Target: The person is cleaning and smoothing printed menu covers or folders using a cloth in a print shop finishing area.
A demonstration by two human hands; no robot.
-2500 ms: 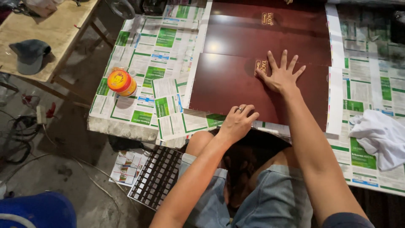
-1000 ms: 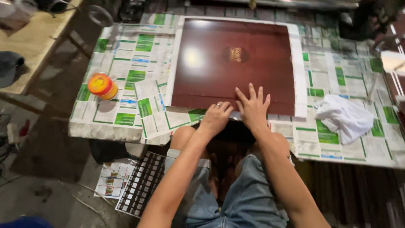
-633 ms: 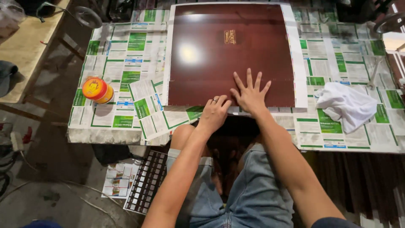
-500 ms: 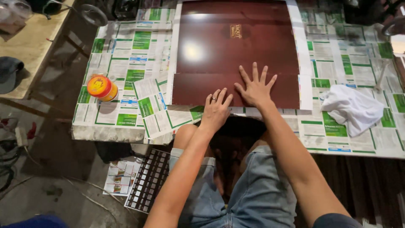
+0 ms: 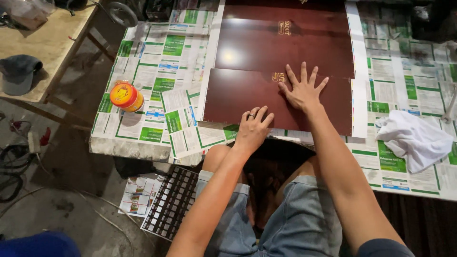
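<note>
Both hands lay on the near maroon sheet (image 5: 247,97), the right hand (image 5: 302,93) spread flat and the left hand (image 5: 253,127) loosely open at its near edge, seemingly pinning it on the papered tabletop (image 5: 157,71).

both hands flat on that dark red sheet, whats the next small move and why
Probably smooth outward toward the sheet's near right corner. The right hand is spread flat by the gold mark, the left hand presses the near edge of the dark red sheet, and that right end lies untouched.
</note>
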